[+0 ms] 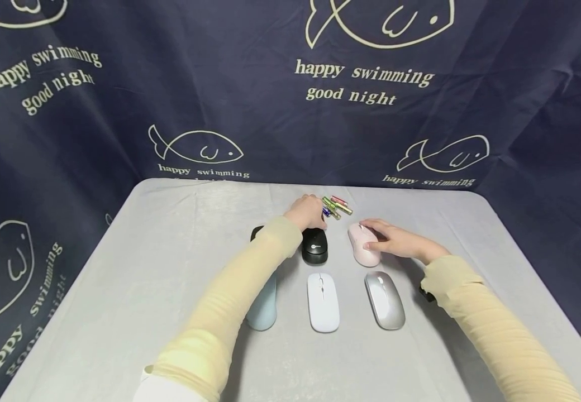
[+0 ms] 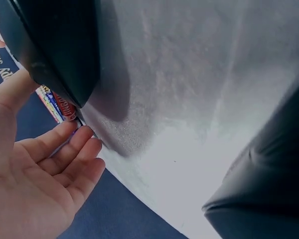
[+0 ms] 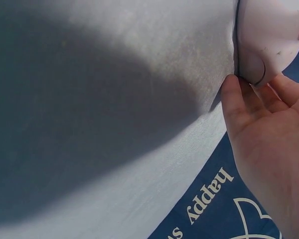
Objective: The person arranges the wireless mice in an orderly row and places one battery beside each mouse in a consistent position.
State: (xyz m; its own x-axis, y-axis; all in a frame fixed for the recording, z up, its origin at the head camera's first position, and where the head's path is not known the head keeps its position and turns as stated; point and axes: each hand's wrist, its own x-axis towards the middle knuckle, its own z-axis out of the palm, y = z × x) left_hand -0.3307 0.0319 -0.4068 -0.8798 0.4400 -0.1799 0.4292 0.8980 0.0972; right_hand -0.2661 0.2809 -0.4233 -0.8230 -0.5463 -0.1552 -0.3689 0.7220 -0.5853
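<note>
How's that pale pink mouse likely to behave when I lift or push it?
The pale pink mouse should stay stiff; its shell looks like hard plastic. Its smooth, rounded sides might slip under the right hand. Being low and broad, it would probably slide rather than roll.

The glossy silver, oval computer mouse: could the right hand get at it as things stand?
Probably yes: nothing covers the silver mouse, close by on the person's side of the right hand. But that hand's fingers grip a pale pink, rounded mouse and would likely have to let go first.
</note>
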